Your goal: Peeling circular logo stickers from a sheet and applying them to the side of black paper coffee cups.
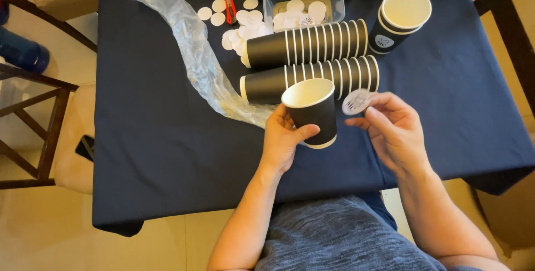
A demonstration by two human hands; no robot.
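Note:
My left hand [283, 137] grips a black paper cup [313, 112] with a white rim, held upright and slightly tilted above the table. A round white sticker [356, 102] is pinched in the fingertips of my right hand [393, 129], just to the right of the cup. Behind the cup lie two stacks of black cups [306, 62] on their sides. A short upright stack of cups [401, 19] stands at the back right.
The dark blue tablecloth [156, 148] covers the table. A crumpled plastic sleeve [189, 48] runs down the left side. Loose white round stickers [234, 23], a red cutter [228, 2] and a clear plastic tub [304, 0] sit at the back. Wooden chairs [39, 115] stand to the left.

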